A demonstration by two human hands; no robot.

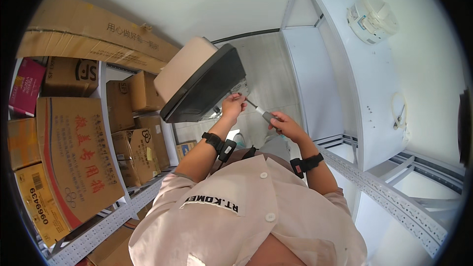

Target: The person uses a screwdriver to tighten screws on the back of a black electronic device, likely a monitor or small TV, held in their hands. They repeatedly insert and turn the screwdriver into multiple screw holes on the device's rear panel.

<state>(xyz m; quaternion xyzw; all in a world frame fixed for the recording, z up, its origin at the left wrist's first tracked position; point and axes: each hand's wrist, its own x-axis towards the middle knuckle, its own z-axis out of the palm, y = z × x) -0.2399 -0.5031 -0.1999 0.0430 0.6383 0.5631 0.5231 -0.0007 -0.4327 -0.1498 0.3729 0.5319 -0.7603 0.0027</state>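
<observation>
My right hand is closed around the grey handle of a screwdriver, whose shaft points up and left toward my other hand. The fingers of my left hand are pinched together near the screwdriver's tip; what they hold is too small to make out. Just beyond this hand is a large beige, rounded box-shaped unit with a black side, standing tilted. A small metallic part shows at the black side's right end, close to my left fingertips.
On my left, a metal shelf rack holds several cardboard boxes and a magenta box. A long carton lies along the top. White shelving stands on the right, with a clear plastic bucket and a cable loop. Grey floor lies between.
</observation>
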